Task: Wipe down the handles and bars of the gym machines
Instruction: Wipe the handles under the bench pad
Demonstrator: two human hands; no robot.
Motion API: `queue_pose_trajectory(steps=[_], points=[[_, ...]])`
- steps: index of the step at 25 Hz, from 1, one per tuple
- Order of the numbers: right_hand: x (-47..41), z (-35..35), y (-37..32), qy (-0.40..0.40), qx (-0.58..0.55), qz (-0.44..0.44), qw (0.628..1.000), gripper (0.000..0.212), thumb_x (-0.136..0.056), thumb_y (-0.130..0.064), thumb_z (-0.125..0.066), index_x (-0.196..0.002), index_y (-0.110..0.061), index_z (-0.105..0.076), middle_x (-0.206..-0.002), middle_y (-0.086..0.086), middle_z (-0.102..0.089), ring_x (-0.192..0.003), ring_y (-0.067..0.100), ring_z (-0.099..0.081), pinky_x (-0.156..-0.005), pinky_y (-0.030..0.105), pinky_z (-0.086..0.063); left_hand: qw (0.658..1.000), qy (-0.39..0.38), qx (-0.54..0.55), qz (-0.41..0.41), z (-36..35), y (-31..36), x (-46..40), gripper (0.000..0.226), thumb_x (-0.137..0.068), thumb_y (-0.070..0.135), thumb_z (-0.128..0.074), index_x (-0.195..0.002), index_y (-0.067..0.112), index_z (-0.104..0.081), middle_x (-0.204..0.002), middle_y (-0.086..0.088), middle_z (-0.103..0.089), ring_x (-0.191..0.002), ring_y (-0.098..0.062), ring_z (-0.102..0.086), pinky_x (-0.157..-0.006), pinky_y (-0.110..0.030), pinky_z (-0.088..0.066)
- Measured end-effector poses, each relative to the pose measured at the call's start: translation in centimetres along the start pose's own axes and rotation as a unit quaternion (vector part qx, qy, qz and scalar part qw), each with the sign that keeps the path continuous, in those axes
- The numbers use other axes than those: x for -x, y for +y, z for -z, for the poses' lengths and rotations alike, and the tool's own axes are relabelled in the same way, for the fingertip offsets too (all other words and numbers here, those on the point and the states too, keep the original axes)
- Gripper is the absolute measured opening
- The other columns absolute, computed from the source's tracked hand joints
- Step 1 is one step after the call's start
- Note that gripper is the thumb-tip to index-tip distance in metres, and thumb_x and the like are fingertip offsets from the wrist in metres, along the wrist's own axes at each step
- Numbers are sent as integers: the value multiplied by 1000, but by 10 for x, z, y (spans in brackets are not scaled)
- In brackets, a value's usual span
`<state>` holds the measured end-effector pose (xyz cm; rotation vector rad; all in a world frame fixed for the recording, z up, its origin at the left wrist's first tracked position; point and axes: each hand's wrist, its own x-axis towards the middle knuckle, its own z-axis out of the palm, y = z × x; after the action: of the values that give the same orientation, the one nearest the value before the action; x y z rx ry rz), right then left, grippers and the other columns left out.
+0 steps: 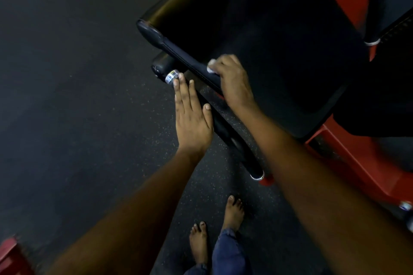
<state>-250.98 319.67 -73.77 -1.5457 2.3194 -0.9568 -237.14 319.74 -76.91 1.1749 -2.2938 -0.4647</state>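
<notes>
Feet: two bare feet (214, 230) stand on the dark speckled floor (78, 118), nearest of all.
Left hand: the left hand (193, 116) lies flat, fingers (181, 88) straight and close together, holding nothing. The fingertips are just beside the shiny metal cap (172, 76) at the bar's far end.
Bar: the black padded bar (228, 134) is the next thing to wipe, I think. It runs long from near right to far left, right between the two hands.
Right hand: the right hand (232, 80) grips a small white cloth (211, 66), fingers curled over it, pressing on the seat's edge.
Seat: the black seat pad (279, 51) is farther off, just above the bar.
Nearer hand: the left hand is closer to the bar, but the cloth hand is close too.
Room: open floor on the left; the red frame (357, 163) crowds the right.
</notes>
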Motion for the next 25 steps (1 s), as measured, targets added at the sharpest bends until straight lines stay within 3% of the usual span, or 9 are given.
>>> queue_pose_trajectory(steps=[4, 7, 10, 12, 15, 18, 20, 22, 25], points=[[80, 19, 40, 3, 87, 12, 996, 16, -87, -5, -56, -95, -9, -69, -96, 3, -61, -100, 11, -51, -81, 28, -52, 1000, -16, 14, 13, 3, 1, -1, 60, -102, 29, -24, -150, -5, -14, -160, -21, -3, -149, -28, 6, -122, -40, -7], [46, 12, 29, 13, 55, 45, 997, 22, -92, -13, -47, -92, -8, -69, -98, 8, -61, -95, 6, -46, -79, 20, -45, 1000, -19, 18, 15, 3, 2, -1, 60, -101, 29, -25, -150, -5, -15, -159, -21, -3, -149, -28, 6, -122, -42, -9], [-26, -8, -15, -11, 58, 108, 992, 12, -81, 8, -56, -85, 3, -67, -93, 17, -61, -88, 25, -57, -73, 38, -50, 1000, -22, 14, 15, 3, 1, -1, 59, -101, 28, -24, -149, -5, -15, -159, -22, -4, -149, -28, 6, -122, -41, -7], [-31, -12, -17, -34, 54, 134, 989, 11, -85, 0, -55, -88, 2, -66, -94, 15, -60, -85, 24, -59, -66, 37, -51, 1000, -22, 8, 14, 3, 0, -1, 58, -102, 27, -24, -149, -6, -16, -159, -22, -4, -149, -28, 6, -122, -41, -7], [39, 2, 36, -93, 77, 144, 982, 29, -95, -15, -40, -105, -1, -64, -109, 13, -57, -99, 23, -55, -83, 41, -48, 999, -26, 7, 20, 4, 0, 0, 59, -101, 27, -26, -150, -5, -16, -160, -20, -3, -149, -27, 6, -122, -42, -9], [93, 24, 56, -82, 46, 30, 995, 18, -87, 4, -56, -97, -3, -68, -105, 9, -58, -100, 16, -53, -89, 44, -47, 999, -28, 12, 30, 4, 3, 0, 59, -101, 26, -26, -150, -5, -15, -160, -19, -3, -149, -27, 6, -122, -42, -9], [49, 18, 33, -28, 26, 29, 999, 21, -79, 14, -58, -93, 2, -67, -101, 16, -61, -97, 21, -51, -89, 37, -44, 999, -30, 13, 31, 5, 3, 0, 59, -101, 27, -25, -150, -4, -15, -160, -19, -2, -149, -26, 6, -122, -41, -8], [-13, 9, 8, 4, -25, 12, 1000, 16, -86, 1, -53, -88, -8, -66, -100, 5, -57, -90, 8, -52, -83, 22, -43, 999, -32, 12, 29, 5, 3, 0, 59, -101, 27, -25, -150, -4, -15, -160, -19, -3, -149, -26, 6, -122, -41, -8], [-25, 1, 22, 6, 26, 36, 999, 23, -91, -12, -44, -90, -21, -65, -102, -1, -56, -86, -7, -48, -80, 17, -44, 999, -31, 7, 27, 5, 3, 0, 59, -101, 27, -25, -150, -5, -16, -160, -20, -3, -149, -26, 7, -122, -40, -8]])
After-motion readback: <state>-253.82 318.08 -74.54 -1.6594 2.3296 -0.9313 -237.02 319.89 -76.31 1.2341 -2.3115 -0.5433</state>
